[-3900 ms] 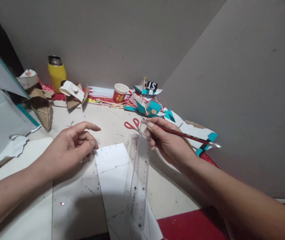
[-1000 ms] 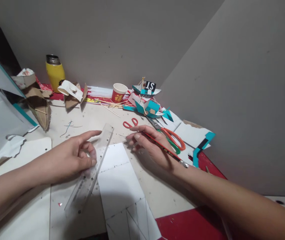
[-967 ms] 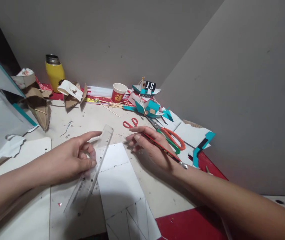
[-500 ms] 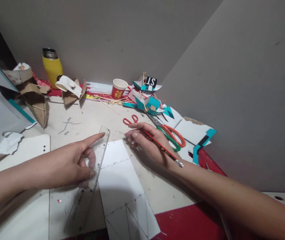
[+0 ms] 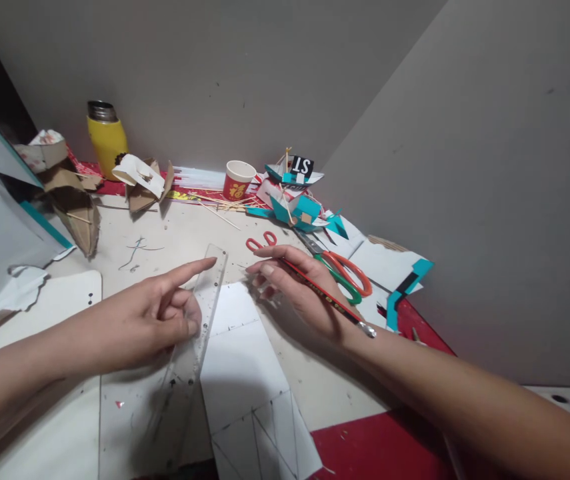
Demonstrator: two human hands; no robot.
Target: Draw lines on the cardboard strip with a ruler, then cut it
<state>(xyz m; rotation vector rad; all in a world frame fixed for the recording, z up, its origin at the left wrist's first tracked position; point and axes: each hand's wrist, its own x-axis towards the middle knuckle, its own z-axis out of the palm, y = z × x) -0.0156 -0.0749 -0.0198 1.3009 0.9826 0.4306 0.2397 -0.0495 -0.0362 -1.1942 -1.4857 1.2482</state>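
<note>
Mid-table (image 5: 175, 223), btw hands: ruler (image 5: 209, 283) in L hand (image 5: 157, 320), sheet (image 5: 242, 363) flat just right of it. Chg vs. a few s ago: transfer of ruler from R hand (image 5: 309, 293) to L hand; pencil (image 5: 322, 293) alone now in R hand. Also, vs. ~½ s ago: small shift of ruler rightward, up to left edge of sheet. Contact or slight gap at that edge: can't tell.

L hand: gripping ruler btw thumb & curled fingers, index stretched out near far end. Slant of ruler from near-left to far-right, approx. along sheet edge; near end dim in shadow.

R hand: loosely closed on pencil, metal end back toward wrist, tip hard to make out. Held just right of sheet's far end, apart from ruler.

On sheet: one cross line w/ ticks at far end, more lines incl. diagonals at near end. No new stroke seen vs. earlier.

Meaning (judged): roles now split, ruler L / pencil R; prob. still at positioning stage, marking not under way.

Also now uncovered: big scissors (image 5: 323, 257), just beyond R hand. Red scissors (image 5: 261, 244) at its fingertips, far side; unused. Cup (image 5: 237, 190) farther back, unmoved.
</note>
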